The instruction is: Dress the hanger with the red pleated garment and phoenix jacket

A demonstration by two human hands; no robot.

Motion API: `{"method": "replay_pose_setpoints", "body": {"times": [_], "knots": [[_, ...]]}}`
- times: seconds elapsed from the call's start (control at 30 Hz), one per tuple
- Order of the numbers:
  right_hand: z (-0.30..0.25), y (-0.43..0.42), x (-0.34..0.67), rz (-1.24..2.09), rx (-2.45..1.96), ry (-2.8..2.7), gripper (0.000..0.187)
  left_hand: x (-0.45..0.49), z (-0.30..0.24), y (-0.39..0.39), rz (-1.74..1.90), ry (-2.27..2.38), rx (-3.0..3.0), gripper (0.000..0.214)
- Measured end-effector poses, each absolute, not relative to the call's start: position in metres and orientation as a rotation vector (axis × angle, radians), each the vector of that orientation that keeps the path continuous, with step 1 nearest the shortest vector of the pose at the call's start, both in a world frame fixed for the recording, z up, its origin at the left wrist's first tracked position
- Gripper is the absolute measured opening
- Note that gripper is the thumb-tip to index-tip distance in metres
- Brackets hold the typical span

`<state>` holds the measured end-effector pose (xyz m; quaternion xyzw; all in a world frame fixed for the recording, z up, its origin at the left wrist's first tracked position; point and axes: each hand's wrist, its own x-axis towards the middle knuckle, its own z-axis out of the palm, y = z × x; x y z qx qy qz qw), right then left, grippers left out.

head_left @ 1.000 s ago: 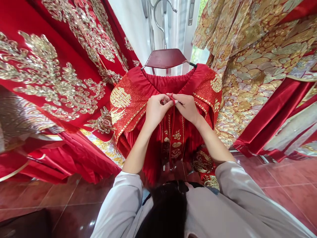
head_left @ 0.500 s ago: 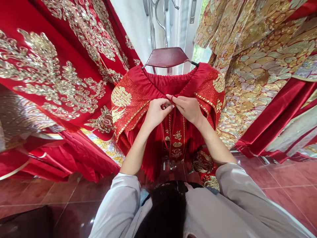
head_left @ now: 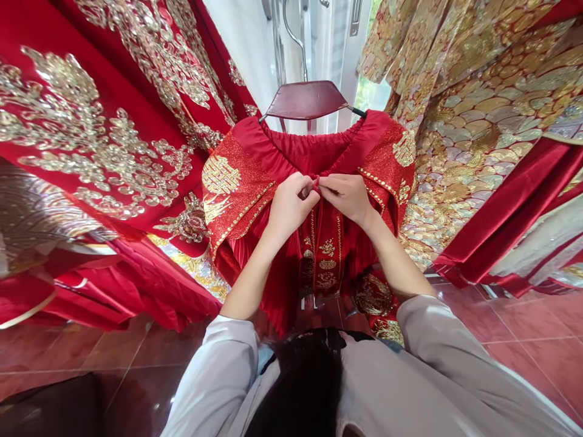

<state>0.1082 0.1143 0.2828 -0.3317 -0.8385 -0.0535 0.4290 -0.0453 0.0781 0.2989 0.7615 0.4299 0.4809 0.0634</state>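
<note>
A red garment (head_left: 246, 182) with gold embroidery hangs in front of me on a dark red hanger (head_left: 306, 100) with a metal hook. My left hand (head_left: 288, 205) and my right hand (head_left: 348, 195) meet at the middle of its front, just below the gathered neckline. Both hands have their fingers pinched together on a thin red tie cord (head_left: 316, 181) between them. A narrow embroidered panel (head_left: 324, 255) hangs down below my hands.
A large red robe with heavy gold embroidery (head_left: 91, 133) hangs close on the left. A gold-scaled garment with red lining (head_left: 478, 121) hangs close on the right. A white wall and window frame (head_left: 337, 42) stand behind the hanger. Red floor tiles (head_left: 523, 328) lie below.
Both hands have stayed together at the garment's front, shifting slightly upward as their fingers work the red cord. The hanger and garment hang as before.
</note>
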Motion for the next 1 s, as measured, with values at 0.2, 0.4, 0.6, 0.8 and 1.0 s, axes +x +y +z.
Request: {"method": "replay_pose_setpoints", "body": {"times": [0.2, 0.4, 0.6, 0.8, 1.0], "knots": [[0.287, 0.110, 0.118, -0.108, -1.111, -1.739, 0.013, -0.050, 0.301, 0.072, 1.566, 1.651, 2.393, 0.020], [0.291, 0.106, 0.118, 0.276, -0.933, -1.606, 0.008, -0.051, 0.298, 0.085, 1.742, 1.300, 2.096, 0.026], [0.288, 0.107, 0.113, 0.845, -0.740, -1.399, 0.011, -0.046, 0.296, 0.087, 1.732, 1.202, 1.868, 0.022], [0.287, 0.110, 0.108, 1.044, -0.701, -1.247, 0.015, -0.044, 0.291, 0.085, 1.851, 1.043, 1.807, 0.021], [0.295, 0.106, 0.113, 1.348, -0.530, -1.170, 0.018, -0.060, 0.296, 0.090, 1.570, 0.717, 1.519, 0.035]]}}
